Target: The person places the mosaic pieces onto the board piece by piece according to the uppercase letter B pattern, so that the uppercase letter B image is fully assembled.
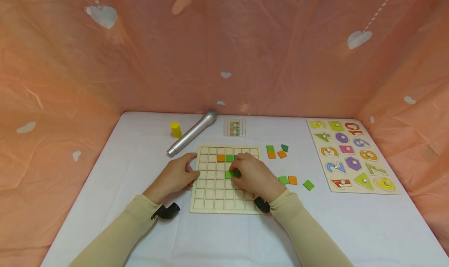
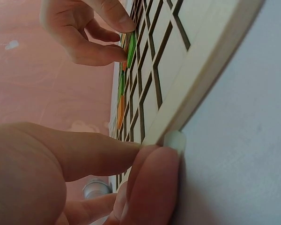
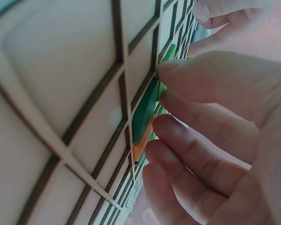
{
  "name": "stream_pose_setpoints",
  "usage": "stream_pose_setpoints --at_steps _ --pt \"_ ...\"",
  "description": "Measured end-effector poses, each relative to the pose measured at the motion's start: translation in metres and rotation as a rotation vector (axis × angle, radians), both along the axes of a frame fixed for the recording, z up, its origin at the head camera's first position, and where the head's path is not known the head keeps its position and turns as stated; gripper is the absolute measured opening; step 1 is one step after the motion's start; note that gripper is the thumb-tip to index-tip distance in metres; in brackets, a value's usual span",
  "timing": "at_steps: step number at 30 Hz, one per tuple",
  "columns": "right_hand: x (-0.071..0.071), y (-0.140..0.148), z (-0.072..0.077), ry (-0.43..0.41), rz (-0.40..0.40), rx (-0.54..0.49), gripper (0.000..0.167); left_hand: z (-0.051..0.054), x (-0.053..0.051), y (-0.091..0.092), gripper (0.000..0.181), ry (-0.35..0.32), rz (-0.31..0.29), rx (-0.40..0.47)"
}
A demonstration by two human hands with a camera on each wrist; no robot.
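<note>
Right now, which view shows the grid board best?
Head: the grid board is nearly all visible, with the right hand covering some cells on its right side. Left wrist shows one edge and some cells at a steep slant; right wrist shows cells close up, cut off by the frame.

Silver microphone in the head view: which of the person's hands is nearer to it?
Left. The left hand, at the grid board's left edge, is just below the silver microphone's lower end; the right hand is farther off, over the board.
</note>
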State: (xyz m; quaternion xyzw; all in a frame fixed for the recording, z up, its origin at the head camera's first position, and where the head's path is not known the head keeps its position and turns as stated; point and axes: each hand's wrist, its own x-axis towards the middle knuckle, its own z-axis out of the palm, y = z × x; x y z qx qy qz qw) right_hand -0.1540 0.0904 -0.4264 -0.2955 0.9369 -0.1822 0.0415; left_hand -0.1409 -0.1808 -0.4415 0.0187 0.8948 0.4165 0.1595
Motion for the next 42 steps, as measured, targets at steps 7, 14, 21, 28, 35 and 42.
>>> stream_pose_setpoints --at_steps 7,14,21,28,35,42 --pt "0.001 0.0 0.0 0.001 -0.001 0.019 0.014 0.002 0.001 0.0 0.071 0.002 -0.003 -0.002" --pt "0.001 0.0 0.0 -0.004 -0.009 0.023 0.014 0.002 0.001 0.0 0.07 0.007 -0.012 -0.009" --pt "0.002 0.004 0.001 -0.027 -0.027 0.002 0.016 0.001 0.002 0.002 0.071 -0.014 -0.009 -0.014" --pt "-0.005 0.014 0.004 -0.014 -0.03 -0.013 0.015 0.001 0.001 0.001 0.07 0.007 -0.015 -0.023" --pt "-0.016 0.044 0.009 -0.07 -0.143 -0.091 0.021 0.0 0.001 -0.002 0.071 -0.003 -0.009 -0.011" --pt "-0.026 0.084 0.011 -0.124 -0.277 -0.108 0.028 -0.002 0.0 -0.001 0.07 0.01 -0.02 -0.014"
